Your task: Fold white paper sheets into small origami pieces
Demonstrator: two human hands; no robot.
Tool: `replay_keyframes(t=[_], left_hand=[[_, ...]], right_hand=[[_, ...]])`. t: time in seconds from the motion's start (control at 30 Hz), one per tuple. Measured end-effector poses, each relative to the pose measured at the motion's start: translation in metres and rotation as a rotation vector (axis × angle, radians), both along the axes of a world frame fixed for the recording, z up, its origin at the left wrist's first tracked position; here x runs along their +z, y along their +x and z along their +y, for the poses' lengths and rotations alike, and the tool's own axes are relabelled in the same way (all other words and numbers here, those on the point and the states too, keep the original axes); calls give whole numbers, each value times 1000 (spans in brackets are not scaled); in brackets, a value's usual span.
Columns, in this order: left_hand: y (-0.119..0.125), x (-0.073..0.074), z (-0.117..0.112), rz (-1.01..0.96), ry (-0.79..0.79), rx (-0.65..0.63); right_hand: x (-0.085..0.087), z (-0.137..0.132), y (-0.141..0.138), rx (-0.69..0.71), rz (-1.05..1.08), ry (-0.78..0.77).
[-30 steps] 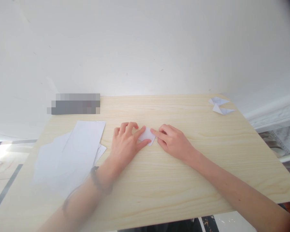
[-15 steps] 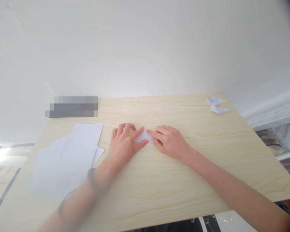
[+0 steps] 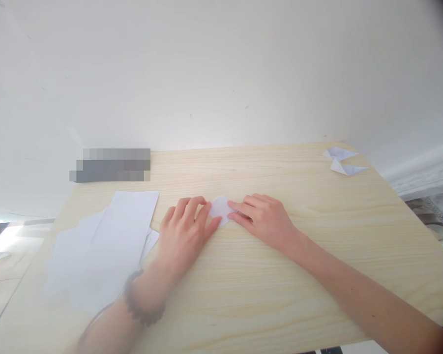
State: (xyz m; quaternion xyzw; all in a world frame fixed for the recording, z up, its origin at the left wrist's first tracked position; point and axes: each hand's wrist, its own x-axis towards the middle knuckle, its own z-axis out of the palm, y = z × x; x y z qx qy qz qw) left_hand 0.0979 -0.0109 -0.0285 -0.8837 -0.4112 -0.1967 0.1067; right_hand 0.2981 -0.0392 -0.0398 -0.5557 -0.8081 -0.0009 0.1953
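Note:
A small piece of folded white paper (image 3: 220, 209) lies flat on the pale wooden table, between my two hands. My left hand (image 3: 186, 221) holds its left side, the thumb at the lower edge and the index finger at the upper left; the other fingers are bent. On the right side, my right hand (image 3: 263, 216) pinches the paper with index finger and thumb, its remaining fingers curled. My fingertips cover parts of both side edges. A dark beaded bracelet (image 3: 142, 300) is around my left wrist.
Several loose white sheets (image 3: 118, 236) overlap on the table's left side. Two folded paper shapes with pointed ends (image 3: 341, 153) lie at the far right corner. A blurred-out dark object (image 3: 112, 167) stands at the back left. Behind the table (image 3: 236, 169) rises a white wall (image 3: 221, 73).
My left index finger has drawn back from the paper's top towards its left edge, so more of the paper shows. The right hand stays on its side. The view has shifted slightly.

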Motion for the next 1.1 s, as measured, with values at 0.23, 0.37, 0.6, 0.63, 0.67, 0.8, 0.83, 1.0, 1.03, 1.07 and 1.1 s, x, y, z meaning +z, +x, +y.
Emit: replay_keyframes(t=[0.23,0.37,0.6,0.63,0.67,0.8,0.83,1.0,1.03,1.07,1.1], left_hand=[[2,3,0,27,-20,-34],[5,3,0,56,-52,17],[6,-1,0,-17,-55,49],[5,0,-1,-11,-52,44],[5,0,-2,-1,-48,37],[5,3,-4,26,-56,21],[5,4,-5,27,-64,21],[6,3,-3,4,-103,43],[6,3,-2,-5,-111,44],[5,3,-2,-15,-118,40],[5,3,-1,-23,-127,32]], right_hand=[[10,2,-2,-4,-65,-117],[14,5,-4,11,-68,-159],[7,9,2,12,68,-121],[6,10,3,13,100,-106],[5,10,3,15,125,-87],[5,9,2,30,116,-18],[6,9,1,28,99,-11],[7,6,6,57,212,-71],[7,6,8,53,256,-86],[7,6,9,54,282,-92],[7,5,9,52,295,-95]])
